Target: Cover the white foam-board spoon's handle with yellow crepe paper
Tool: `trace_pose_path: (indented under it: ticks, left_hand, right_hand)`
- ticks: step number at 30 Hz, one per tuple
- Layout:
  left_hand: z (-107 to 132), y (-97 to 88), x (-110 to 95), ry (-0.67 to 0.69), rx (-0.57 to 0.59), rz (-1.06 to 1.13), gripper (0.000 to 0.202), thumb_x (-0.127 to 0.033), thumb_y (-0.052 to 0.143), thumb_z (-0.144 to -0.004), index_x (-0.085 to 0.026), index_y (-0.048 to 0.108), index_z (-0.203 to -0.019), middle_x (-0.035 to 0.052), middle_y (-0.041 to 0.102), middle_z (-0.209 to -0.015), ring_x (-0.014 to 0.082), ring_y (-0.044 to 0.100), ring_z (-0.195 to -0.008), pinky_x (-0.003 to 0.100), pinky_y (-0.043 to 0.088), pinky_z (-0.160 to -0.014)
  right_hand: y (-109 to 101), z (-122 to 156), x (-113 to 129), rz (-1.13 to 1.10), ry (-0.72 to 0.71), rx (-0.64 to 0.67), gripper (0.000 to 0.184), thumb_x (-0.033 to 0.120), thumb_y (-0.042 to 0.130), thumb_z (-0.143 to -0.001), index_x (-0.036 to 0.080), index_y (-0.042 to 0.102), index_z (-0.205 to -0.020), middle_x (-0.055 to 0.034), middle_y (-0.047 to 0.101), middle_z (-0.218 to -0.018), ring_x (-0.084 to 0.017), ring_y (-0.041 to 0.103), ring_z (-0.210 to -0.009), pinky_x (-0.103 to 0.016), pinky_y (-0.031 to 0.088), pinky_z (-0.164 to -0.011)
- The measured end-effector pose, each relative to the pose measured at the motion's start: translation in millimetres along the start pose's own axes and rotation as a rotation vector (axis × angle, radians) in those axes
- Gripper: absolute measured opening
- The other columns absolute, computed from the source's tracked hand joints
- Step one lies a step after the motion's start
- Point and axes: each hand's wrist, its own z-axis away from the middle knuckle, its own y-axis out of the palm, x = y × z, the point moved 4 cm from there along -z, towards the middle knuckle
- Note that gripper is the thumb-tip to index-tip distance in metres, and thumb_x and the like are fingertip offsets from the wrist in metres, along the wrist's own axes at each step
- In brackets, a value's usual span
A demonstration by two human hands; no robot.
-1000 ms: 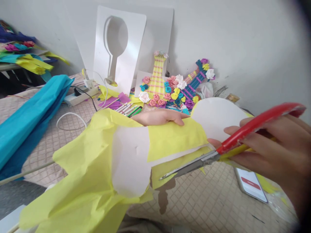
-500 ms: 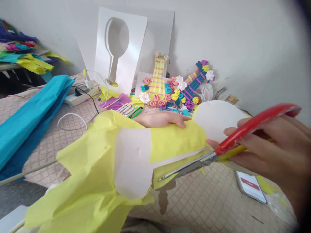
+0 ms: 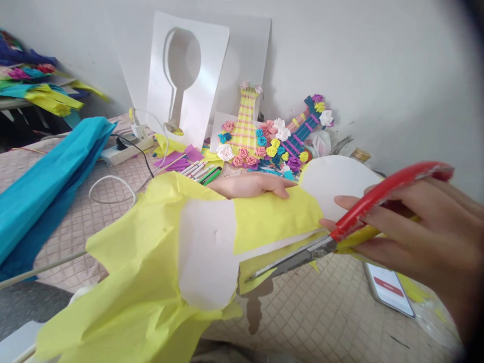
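My right hand (image 3: 419,227) is closed round the red-handled scissors (image 3: 378,199). Their blades (image 3: 291,259) point left along the lower edge of a white cutout shape (image 3: 206,252) with rounded ends, and look closed or nearly so. Yellow paper (image 3: 276,217) covers the cutout's middle, and a large loose yellow sheet (image 3: 143,262) spreads behind its left end. From behind the upper edge, my left hand (image 3: 253,185) grips the cutout and paper, its fingers partly hidden. A fingertip of my right hand touches the cutout's right part.
Guitar-shaped crafts with paper flowers (image 3: 245,131) lean by the wall near a white board (image 3: 219,60) with a cut-out hole. Markers (image 3: 196,170), a power strip (image 3: 123,151), blue folded paper (image 3: 56,186) and a phone (image 3: 389,287) lie on the quilted tablecloth (image 3: 325,312).
My right hand and the scissor handles have shifted slightly left, while the blade tips stay nearly in place. My left hand and the cutout hold almost still.
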Motion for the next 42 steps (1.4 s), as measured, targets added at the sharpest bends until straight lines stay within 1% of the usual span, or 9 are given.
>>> trace_pose_path:
  ticks: [4, 11, 15, 18, 24, 28, 34, 38, 42]
  left_hand:
    - [-1, 0.8, -1, 0.003, 0.017, -0.012, 0.053, -0.018, 0.042, -0.073, -0.019, 0.044, -0.126, -0.0005, 0.062, -0.112, 0.0198, 0.051, -0.109, 0.032, 0.038, -0.093]
    - [1, 2.3, -1, 0.023, 0.026, 0.018, 0.053, -0.017, 0.040, -0.074, -0.018, 0.042, -0.127, -0.0001, 0.061, -0.114, 0.0198, 0.052, -0.108, 0.033, 0.038, -0.093]
    - [1, 2.4, -1, 0.016, 0.013, 0.035, 0.054, -0.015, 0.039, -0.073, -0.015, 0.041, -0.127, 0.0019, 0.061, -0.114, 0.0205, 0.052, -0.108, 0.035, 0.037, -0.094]
    - [1, 1.9, 0, 0.007, -0.004, 0.043, 0.056, -0.016, 0.041, -0.073, -0.013, 0.040, -0.128, 0.0035, 0.061, -0.115, 0.0214, 0.051, -0.109, 0.035, 0.037, -0.094]
    - [2, 0.4, 1, -0.006, -0.024, 0.049, 0.058, -0.017, 0.042, -0.073, -0.013, 0.037, -0.130, 0.0042, 0.059, -0.117, 0.0211, 0.048, -0.113, 0.034, 0.034, -0.097]
    - [2, -0.1, 1, -0.012, -0.023, 0.058, 0.058, -0.016, 0.041, -0.073, -0.015, 0.036, -0.131, 0.0040, 0.060, -0.117, 0.0212, 0.048, -0.113, 0.035, 0.032, -0.098]
    - [3, 1.9, -2, -0.037, -0.048, 0.046, 0.052, -0.012, 0.040, -0.075, -0.013, 0.043, -0.126, 0.0045, 0.062, -0.113, 0.0207, 0.050, -0.111, 0.033, 0.031, -0.098]
    - [4, 3.8, -4, -0.031, -0.058, 0.051, 0.047, -0.011, 0.040, -0.073, -0.014, 0.050, -0.120, 0.0028, 0.064, -0.109, 0.0208, 0.053, -0.108, 0.031, 0.034, -0.096]
    - [4, -0.3, -3, -0.011, -0.143, 0.011, 0.041, -0.014, 0.046, -0.071, -0.015, 0.058, -0.111, 0.0015, 0.068, -0.101, 0.0219, 0.053, -0.108, 0.031, 0.036, -0.094]
  right_hand:
    - [1, 0, 1, -0.008, 0.001, 0.004, 0.014, 0.033, 0.060, -0.075, 0.022, 0.055, -0.068, -0.0045, 0.049, -0.069, -0.017, 0.046, -0.058, -0.030, 0.036, -0.047]
    - [1, 3, -1, -0.013, -0.014, 0.007, 0.022, 0.038, 0.047, -0.083, 0.025, 0.056, -0.068, -0.0046, 0.052, -0.068, -0.019, 0.050, -0.060, -0.032, 0.039, -0.051]
    - [0, 2, 0, -0.018, -0.030, -0.006, 0.013, 0.034, 0.052, -0.081, 0.024, 0.052, -0.072, -0.0041, 0.052, -0.069, -0.018, 0.050, -0.059, -0.031, 0.038, -0.051]
    - [0, -1, 1, -0.012, -0.027, -0.003, 0.015, 0.034, 0.052, -0.081, 0.023, 0.050, -0.072, -0.0050, 0.051, -0.069, -0.018, 0.049, -0.059, -0.031, 0.038, -0.049]
    - [0, -7, 4, -0.006, 0.021, 0.027, 0.013, 0.016, 0.050, -0.079, 0.022, 0.046, -0.068, -0.0044, 0.048, -0.067, -0.019, 0.046, -0.060, -0.031, 0.037, -0.050]
    - [2, -8, 5, 0.011, 0.008, 0.027, 0.014, 0.012, 0.051, -0.075, 0.023, 0.045, -0.069, -0.0033, 0.048, -0.066, -0.018, 0.045, -0.060, -0.030, 0.036, -0.050]
    - [2, -8, 5, -0.001, -0.022, 0.028, 0.013, 0.017, 0.043, -0.081, 0.024, 0.042, -0.070, -0.0023, 0.044, -0.067, -0.018, 0.041, -0.060, -0.030, 0.033, -0.051]
    - [2, -8, 5, 0.003, -0.024, 0.037, 0.015, 0.017, 0.043, -0.082, 0.024, 0.040, -0.069, -0.0016, 0.041, -0.067, -0.017, 0.039, -0.059, -0.030, 0.032, -0.051]
    - [2, -9, 4, -0.010, -0.004, 0.050, 0.014, 0.018, 0.045, -0.082, 0.024, 0.040, -0.070, -0.0027, 0.042, -0.069, -0.018, 0.039, -0.062, -0.031, 0.032, -0.052]
